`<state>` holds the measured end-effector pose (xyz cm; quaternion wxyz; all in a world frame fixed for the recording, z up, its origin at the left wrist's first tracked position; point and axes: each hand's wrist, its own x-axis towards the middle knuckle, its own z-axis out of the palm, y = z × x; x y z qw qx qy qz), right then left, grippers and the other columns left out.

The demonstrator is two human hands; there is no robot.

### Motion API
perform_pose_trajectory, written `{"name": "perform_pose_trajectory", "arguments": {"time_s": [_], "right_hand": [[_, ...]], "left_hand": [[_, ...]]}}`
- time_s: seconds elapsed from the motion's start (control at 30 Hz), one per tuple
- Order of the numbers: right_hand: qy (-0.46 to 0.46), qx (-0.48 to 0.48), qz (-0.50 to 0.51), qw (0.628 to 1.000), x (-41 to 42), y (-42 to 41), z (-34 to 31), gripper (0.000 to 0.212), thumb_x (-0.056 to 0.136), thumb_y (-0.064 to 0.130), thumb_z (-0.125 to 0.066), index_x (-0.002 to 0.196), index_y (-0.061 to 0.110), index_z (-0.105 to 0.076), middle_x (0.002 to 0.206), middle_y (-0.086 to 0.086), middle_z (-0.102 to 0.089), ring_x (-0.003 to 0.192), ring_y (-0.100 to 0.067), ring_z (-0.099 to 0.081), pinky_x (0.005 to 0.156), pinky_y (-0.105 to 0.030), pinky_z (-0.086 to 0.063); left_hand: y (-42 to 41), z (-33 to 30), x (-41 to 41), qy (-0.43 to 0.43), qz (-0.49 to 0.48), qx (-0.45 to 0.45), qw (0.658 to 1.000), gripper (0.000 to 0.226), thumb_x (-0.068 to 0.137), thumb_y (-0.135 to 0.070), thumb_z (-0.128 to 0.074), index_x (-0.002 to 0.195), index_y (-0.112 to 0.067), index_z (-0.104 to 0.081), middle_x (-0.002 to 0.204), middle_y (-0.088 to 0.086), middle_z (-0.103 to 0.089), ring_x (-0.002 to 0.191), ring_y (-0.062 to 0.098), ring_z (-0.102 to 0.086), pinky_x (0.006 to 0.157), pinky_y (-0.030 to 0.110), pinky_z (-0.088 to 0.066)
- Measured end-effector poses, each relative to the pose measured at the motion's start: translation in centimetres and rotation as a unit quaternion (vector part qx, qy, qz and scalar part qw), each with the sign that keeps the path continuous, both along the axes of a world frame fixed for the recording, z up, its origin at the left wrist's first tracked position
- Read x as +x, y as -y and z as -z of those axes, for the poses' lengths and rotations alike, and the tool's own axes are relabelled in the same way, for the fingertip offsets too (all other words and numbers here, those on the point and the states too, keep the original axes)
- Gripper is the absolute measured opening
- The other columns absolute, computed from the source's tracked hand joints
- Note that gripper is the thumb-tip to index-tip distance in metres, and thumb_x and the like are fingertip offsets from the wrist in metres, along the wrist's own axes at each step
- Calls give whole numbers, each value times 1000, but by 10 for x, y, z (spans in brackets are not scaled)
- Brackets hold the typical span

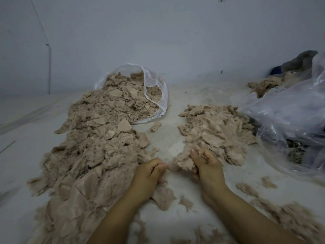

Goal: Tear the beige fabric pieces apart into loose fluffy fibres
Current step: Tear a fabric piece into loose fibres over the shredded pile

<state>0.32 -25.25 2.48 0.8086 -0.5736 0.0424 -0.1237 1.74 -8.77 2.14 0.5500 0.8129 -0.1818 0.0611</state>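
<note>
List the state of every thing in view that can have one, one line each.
left hand: pinching fibres of the fabric piece.
right hand: gripping the fabric piece.
fabric piece: held between both hands, partly frayed.
mesh bag: lying on its side, mouth open, fabric spilling out.
left pile: heaped loose, flat scraps mixed with fluff.
right pile: heaped loose, mostly flat scraps.
plastic bag: crumpled, slumped.

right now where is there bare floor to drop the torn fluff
Bare floor runs between the left pile and the right pile, up to the wall. Another patch lies right of the right hand. Crowded: near left, and by the plastic sheet.
</note>
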Motion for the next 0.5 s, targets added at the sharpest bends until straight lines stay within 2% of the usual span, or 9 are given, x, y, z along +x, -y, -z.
{"name": "perform_pose_trajectory", "arguments": {"time_s": [0.07,0.13,0.17,0.2,0.23,0.3,0.33,0.4,0.5], "right_hand": [[-21,-16,-18,999,2,5,1,23,91,18,-61,69,14,-55,49,1,-49,40,-7,-44,39,-18,-36],[-23,-1,-27,999,4,6,1,13,91,14,-60,79,11,-58,55,-2,-58,43,-10,-52,42,-18,-43],[-20,25,-8,999,6,5,0,6,92,9,-59,87,11,-57,62,-4,-62,48,-10,-58,45,-18,-47],[-15,33,29,999,7,5,0,7,92,6,-58,96,12,-55,74,-5,-65,55,-11,-63,50,-17,-50],[-11,-3,77,997,8,7,1,15,92,6,-58,103,16,-52,87,-3,-63,63,-10,-64,55,-15,-51],[6,-177,131,975,4,8,1,20,91,15,-61,103,28,-50,100,2,-56,75,-6,-60,62,-10,-47],[26,-248,112,962,0,6,2,19,89,18,-63,97,31,-52,100,3,-55,79,-7,-58,64,-9,-45],[46,-331,18,942,-7,-3,4,19,86,24,-67,95,35,-54,101,6,-55,83,-6,-55,68,-8,-43],[61,-420,-90,901,-8,-15,9,35,81,29,-73,108,35,-53,109,12,-50,85,5,-52,70,-5,-41]], "left_hand": [[-2,0,-1,2,-15,-31,999,33,91,-26,-54,60,-14,-49,52,-10,-46,50,1,-43,54,16,-36],[-3,-1,-4,7,-2,-21,1000,23,88,-31,-57,67,-21,-57,59,-10,-55,56,1,-50,57,14,-41],[-4,-2,-6,6,8,5,1000,12,88,-25,-62,76,-27,-62,69,-12,-61,64,0,-56,63,12,-44],[-7,-2,-6,18,10,43,999,19,88,-14,-64,85,-33,-62,81,-13,-63,76,-3,-58,71,10,-44],[-11,-2,-6,38,10,80,996,35,84,-2,-61,90,-37,-60,91,-14,-63,86,-5,-57,77,8,-43],[-17,-3,-5,50,4,85,995,52,76,12,-51,93,-36,-59,100,-15,-62,98,-5,-56,86,9,-42],[-18,-4,-5,43,2,61,997,54,75,15,-47,95,-33,-60,100,-14,-64,101,-4,-57,88,11,-44],[-19,-4,-3,27,-6,7,1000,53,78,19,-43,99,-27,-59,98,-12,-67,102,1,-61,85,16,-48],[-13,-3,-2,12,6,-58,998,45,85,19,-46,104,-20,-56,95,-7,-71,93,9,-67,74,20,-53]]}}
